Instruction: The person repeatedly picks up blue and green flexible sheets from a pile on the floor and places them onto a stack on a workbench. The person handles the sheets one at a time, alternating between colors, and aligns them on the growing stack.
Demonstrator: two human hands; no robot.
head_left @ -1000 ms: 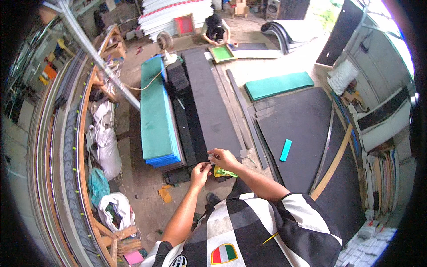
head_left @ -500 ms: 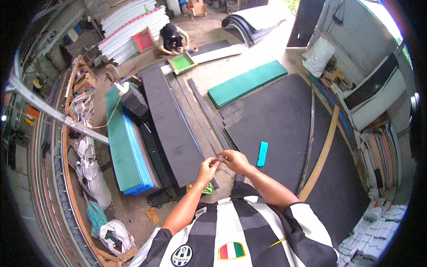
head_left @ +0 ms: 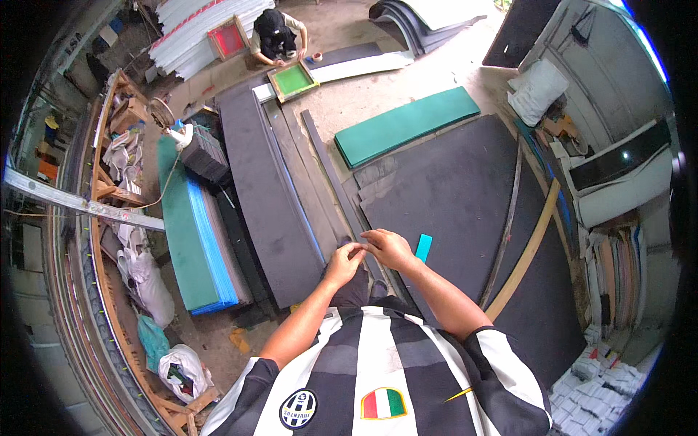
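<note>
My left hand [head_left: 345, 264] and my right hand [head_left: 389, 251] meet in front of my chest, fingertips pinched together. Whatever they hold between them is too small to make out. Beyond my right forearm lies a small turquoise strip [head_left: 424, 245], its near end hidden by the arm. It rests on a wide black sheet [head_left: 451, 189] on the floor. To the left of my hands runs a long dark panel [head_left: 265, 196] on a stack. Narrow dark strips [head_left: 323, 156] lie between this panel and the black sheet.
A thick green slab [head_left: 407, 125] lies at the sheet's far edge. At the left stands a stack of green and blue sheets [head_left: 185, 240]. A wooden slat [head_left: 527, 247] curves along the right. Farther off, a person [head_left: 275, 36] crouches by a green-meshed frame [head_left: 293, 79].
My view has shifted forward, and my legs now show below my hands. The hands stay pinched together. My right forearm now covers part of the turquoise strip.
</note>
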